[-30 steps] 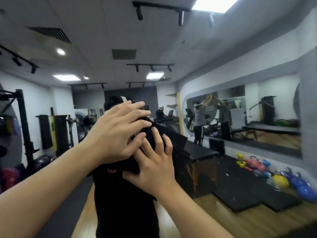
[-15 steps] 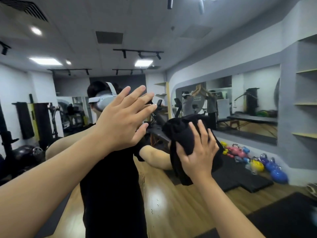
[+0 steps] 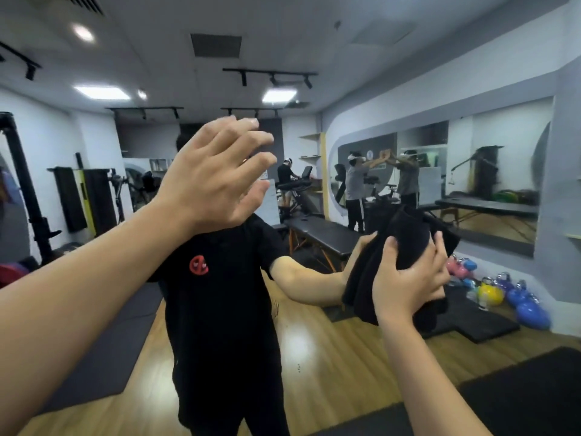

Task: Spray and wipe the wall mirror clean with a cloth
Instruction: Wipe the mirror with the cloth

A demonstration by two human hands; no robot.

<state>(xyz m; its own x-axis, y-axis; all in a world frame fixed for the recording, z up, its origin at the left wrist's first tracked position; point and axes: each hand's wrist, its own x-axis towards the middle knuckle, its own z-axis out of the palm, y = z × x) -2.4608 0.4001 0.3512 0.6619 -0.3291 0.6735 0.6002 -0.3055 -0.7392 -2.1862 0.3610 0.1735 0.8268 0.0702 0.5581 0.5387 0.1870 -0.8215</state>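
A right hand [image 3: 408, 278] presses a bunched black cloth [image 3: 399, 247] against the wall mirror [image 3: 125, 309], fingers spread and curled into the fabric, its long axis running upright. The left hand [image 3: 213, 180] hovers empty, fingers loosely extended, left of the cloth.

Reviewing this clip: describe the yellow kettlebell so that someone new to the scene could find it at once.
Start at the long wall mirror on the right side of the gym and drop to the floor below its right end, where a row of kettlebells stands against the wall. The yellow kettlebell stands mid-row, the only yellow one, between the pink ones and the blue ones.
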